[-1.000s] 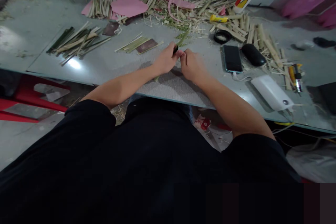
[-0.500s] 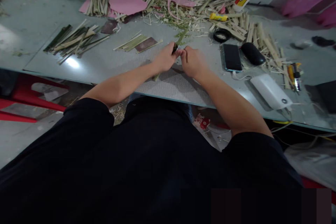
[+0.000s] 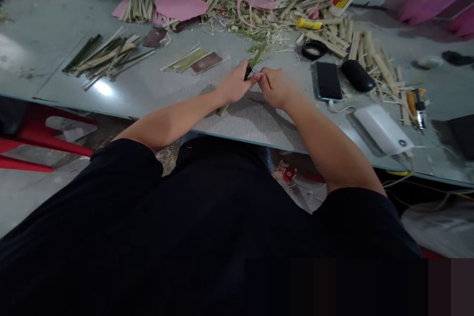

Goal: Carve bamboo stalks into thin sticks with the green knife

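The biggest thing is the long, pale grey tabletop [image 3: 44, 39], with lots of bits on it. Along its far side lies a messy heap of tan and green wood-like shavings [image 3: 274, 22]. Next in size is a loose bundle of green and tan sticks [image 3: 107, 57], over to the left. A smooth white box with rounded edges [image 3: 383, 129] sits on the right, near a flat black phone [image 3: 328, 81]. In the middle, the two hands are close together and seem to touch. The left hand [image 3: 236, 82] is closed tight around a thin green strip [image 3: 258, 57], which pokes out past it, pointing away from the person. The right hand [image 3: 276, 88] has its fingers curled in, just beside it, but I cannot tell what is inside. Smallest is a dark black piece [image 3: 248, 72] by the left fingers; I cannot tell what it is. The step looks like careful close work on the strip, so the next move calls for a steady left hold and small, gentle right-hand moves.
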`<action>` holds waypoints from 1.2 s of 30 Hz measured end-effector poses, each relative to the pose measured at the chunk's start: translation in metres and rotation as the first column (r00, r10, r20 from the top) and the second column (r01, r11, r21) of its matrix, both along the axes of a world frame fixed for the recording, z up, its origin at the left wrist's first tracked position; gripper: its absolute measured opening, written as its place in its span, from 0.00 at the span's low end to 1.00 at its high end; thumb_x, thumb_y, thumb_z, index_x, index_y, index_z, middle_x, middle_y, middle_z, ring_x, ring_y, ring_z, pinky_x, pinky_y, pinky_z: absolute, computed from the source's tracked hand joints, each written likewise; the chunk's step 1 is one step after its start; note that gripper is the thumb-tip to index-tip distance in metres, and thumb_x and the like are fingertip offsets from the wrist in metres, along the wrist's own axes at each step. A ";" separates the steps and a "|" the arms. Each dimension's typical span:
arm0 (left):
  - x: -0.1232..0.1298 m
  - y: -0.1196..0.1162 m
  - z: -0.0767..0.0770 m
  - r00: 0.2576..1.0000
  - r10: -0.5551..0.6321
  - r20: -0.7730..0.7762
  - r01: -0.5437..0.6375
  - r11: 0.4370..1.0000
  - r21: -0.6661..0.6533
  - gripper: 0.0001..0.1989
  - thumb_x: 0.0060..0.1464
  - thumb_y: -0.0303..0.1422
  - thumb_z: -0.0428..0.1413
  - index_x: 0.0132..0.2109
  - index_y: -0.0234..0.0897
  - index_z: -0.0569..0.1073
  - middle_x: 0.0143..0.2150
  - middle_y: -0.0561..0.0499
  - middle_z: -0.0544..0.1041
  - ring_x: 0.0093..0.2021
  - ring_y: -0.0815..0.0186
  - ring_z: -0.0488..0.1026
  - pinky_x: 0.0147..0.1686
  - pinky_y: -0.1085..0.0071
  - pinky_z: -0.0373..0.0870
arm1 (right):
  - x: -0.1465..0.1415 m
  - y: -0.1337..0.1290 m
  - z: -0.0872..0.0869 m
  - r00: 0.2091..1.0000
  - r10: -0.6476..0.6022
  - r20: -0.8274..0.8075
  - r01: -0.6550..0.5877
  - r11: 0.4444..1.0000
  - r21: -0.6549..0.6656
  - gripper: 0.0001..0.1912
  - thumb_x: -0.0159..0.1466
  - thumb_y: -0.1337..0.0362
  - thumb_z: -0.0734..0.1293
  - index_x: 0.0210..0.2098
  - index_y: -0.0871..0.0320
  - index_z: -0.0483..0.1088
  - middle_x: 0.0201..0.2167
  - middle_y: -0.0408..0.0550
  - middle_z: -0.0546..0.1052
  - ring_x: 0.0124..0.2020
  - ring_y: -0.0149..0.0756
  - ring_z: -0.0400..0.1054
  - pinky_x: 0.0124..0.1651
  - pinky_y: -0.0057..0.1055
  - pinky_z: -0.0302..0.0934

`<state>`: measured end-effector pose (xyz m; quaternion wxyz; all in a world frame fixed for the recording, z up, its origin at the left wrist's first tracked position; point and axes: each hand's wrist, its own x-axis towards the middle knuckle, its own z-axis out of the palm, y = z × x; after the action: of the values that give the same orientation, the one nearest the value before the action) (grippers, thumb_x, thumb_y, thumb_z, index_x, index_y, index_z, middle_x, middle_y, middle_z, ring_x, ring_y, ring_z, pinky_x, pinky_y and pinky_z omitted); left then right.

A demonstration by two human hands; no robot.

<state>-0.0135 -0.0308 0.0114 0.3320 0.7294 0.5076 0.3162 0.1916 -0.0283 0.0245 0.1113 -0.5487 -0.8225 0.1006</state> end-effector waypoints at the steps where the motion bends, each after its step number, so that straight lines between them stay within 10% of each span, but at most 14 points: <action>1: 0.000 0.000 0.001 1.000 0.000 -0.010 0.000 1.000 0.000 0.23 0.89 0.30 0.57 0.44 0.54 0.54 0.50 0.50 0.72 0.55 0.54 0.70 0.64 0.58 0.66 | -0.002 -0.003 0.003 1.000 -0.010 0.017 0.009 1.000 0.008 0.26 1.00 0.56 0.65 0.41 0.47 0.67 0.47 0.60 0.87 0.53 0.55 0.82 0.56 0.47 0.60; 11: 0.002 -0.004 0.005 1.000 0.004 0.012 -0.004 1.000 -0.029 0.24 0.89 0.26 0.55 0.45 0.54 0.52 0.47 0.54 0.69 0.54 0.58 0.71 0.64 0.60 0.67 | -0.003 -0.007 0.013 0.991 0.011 0.130 -0.015 1.000 0.026 0.19 1.01 0.59 0.60 0.53 0.53 0.77 0.54 0.65 0.89 0.53 0.57 0.82 0.53 0.46 0.61; 36: 0.002 -0.010 0.017 0.998 0.002 -0.055 -0.004 0.999 -0.043 0.25 0.86 0.20 0.54 0.46 0.53 0.51 0.54 0.53 0.70 0.59 0.63 0.69 0.63 0.65 0.59 | 0.006 0.013 -0.020 0.994 0.020 -0.106 -0.014 0.998 0.054 0.32 0.97 0.35 0.62 0.40 0.46 0.66 0.36 0.56 0.81 0.53 0.59 0.82 0.58 0.51 0.64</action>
<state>-0.0115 -0.0405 0.0280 0.3330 0.7298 0.5244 0.2856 0.1976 -0.0154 0.0044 0.1689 -0.5323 -0.8224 0.1088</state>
